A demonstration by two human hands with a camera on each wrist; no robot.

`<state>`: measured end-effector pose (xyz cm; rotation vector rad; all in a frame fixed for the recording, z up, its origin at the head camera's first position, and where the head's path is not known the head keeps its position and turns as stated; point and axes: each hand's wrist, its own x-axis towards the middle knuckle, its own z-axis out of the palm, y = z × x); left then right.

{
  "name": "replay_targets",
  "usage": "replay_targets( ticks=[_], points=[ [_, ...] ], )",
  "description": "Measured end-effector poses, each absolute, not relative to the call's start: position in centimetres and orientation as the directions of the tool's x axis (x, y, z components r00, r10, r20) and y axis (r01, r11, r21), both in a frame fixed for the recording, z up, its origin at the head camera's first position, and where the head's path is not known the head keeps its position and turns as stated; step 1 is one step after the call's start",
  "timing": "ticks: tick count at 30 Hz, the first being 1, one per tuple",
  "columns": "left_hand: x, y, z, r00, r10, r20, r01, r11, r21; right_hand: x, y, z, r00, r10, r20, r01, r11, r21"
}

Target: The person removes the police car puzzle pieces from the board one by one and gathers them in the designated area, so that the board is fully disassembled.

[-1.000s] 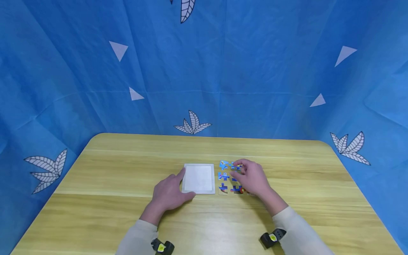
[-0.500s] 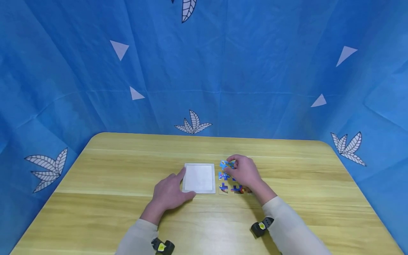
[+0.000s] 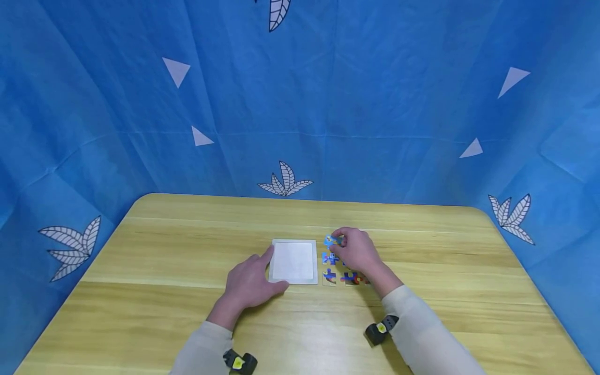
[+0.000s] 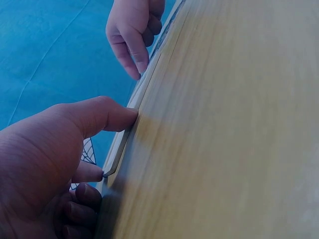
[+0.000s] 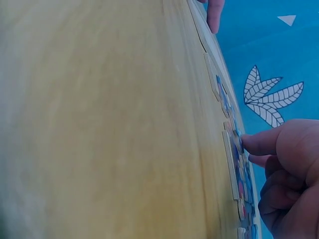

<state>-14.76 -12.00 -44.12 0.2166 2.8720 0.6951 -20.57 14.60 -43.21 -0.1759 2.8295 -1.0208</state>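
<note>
My left hand (image 3: 250, 281) holds the white puzzle tray (image 3: 294, 261) by its edges, the thumb at the near edge and the index finger along the left side. The tray's inside is plain white. In the left wrist view, the other fingers of that hand curl below. To the right of the tray, my right hand (image 3: 358, 252) pinches a blue puzzle piece (image 3: 339, 240) between thumb and index finger. This piece lies close against the back-row corner piece (image 3: 328, 239). The hand hides part of the pieces behind and under it.
Several more puzzle pieces lie in rows, among them a blue piece (image 3: 329, 258), a front-left piece (image 3: 329, 277) and a front piece with red (image 3: 352, 278). All lie on the wooden table (image 3: 187, 250). A blue curtain (image 3: 375, 104) hangs behind it.
My right hand has moved left and slightly back, bringing the pinched piece toward the back-row corner piece. The left hand and tray have stayed in place.
</note>
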Motion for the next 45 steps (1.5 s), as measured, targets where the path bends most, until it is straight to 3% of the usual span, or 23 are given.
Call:
replay_targets(
  ticks=[25, 37, 45],
  points=[
    [-14.8, -12.0, -44.3, -0.973, 0.186, -0.133, 0.104, 0.878, 0.468, -20.4, 14.5, -43.5, -0.979, -0.184, -0.087, -0.083, 0.753, -0.653],
    [-14.8, -11.9, -44.3, -0.972, 0.197, -0.131, 0.115, 0.878, 0.464, -18.6, 15.8, -42.9, -0.981, -0.194, -0.026, -0.125, 0.727, -0.676],
    [-14.7, -12.2, -44.1, -0.971, 0.193, -0.141, 0.108, 0.880, 0.462, -17.2, 16.8, -42.3, -0.987, -0.156, -0.037, -0.081, 0.687, -0.722]
  ],
)
